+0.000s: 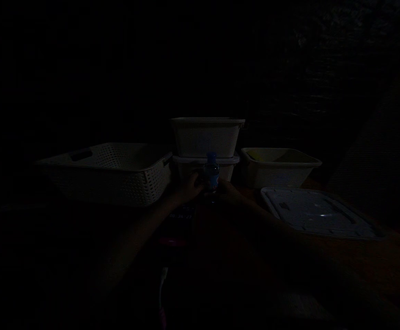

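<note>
The scene is very dark. A small clear plastic bottle [211, 170] with a blue cap and a blue label stands upright in the middle of the view. My left hand [192, 184] is at the bottle's left side, its fingers curled against it. From the right, my right hand [230, 192] closes around the lower part of the bottle. Darkness hides most of the fingers. Just below my left hand lies a phone [181, 220] with timer digits on its screen.
On the left stands a white perforated basket [117, 181]. Behind the bottle, one white tub [205, 137] sits on a lidded one [186, 167]. A third tub [278, 172] is at the right, with a flat lid [316, 213] before it. A cable [161, 286] lies near the front.
</note>
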`<action>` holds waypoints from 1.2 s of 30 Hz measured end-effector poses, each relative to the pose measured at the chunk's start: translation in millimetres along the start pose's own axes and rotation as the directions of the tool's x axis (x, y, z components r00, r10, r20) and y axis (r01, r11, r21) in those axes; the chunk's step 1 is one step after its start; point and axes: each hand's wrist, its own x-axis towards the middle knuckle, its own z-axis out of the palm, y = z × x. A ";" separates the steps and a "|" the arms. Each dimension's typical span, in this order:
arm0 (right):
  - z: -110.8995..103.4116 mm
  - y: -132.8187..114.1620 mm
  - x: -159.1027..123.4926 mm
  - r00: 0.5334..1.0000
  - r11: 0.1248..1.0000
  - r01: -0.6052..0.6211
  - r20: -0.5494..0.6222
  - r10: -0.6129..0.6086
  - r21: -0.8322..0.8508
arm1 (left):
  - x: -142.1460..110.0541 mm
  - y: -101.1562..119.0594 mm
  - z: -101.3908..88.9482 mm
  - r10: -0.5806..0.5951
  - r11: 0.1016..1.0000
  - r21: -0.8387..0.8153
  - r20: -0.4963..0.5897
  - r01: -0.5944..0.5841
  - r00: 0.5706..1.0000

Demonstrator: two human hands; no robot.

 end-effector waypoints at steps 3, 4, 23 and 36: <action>0.0 -0.5 0.7 1.000 1.000 -0.012 0.022 0.011 0.026 | -0.3 -1.8 0.3 0.026 1.000 0.017 -0.012 -0.026 1.000; -0.1 -0.7 1.0 0.999 0.999 -0.011 0.036 0.010 0.038 | -0.6 -2.6 0.5 0.029 0.999 0.025 -0.013 -0.028 0.999; -1.3 1.1 2.7 0.993 0.989 0.108 0.062 -0.102 -0.100 | -1.0 3.9 -7.9 -0.047 0.995 0.085 0.033 0.044 0.998; -3.9 3.2 2.5 0.988 0.972 0.148 0.074 -0.136 -0.181 | -1.2 -1.1 -6.7 -0.097 0.991 0.101 0.040 0.093 0.994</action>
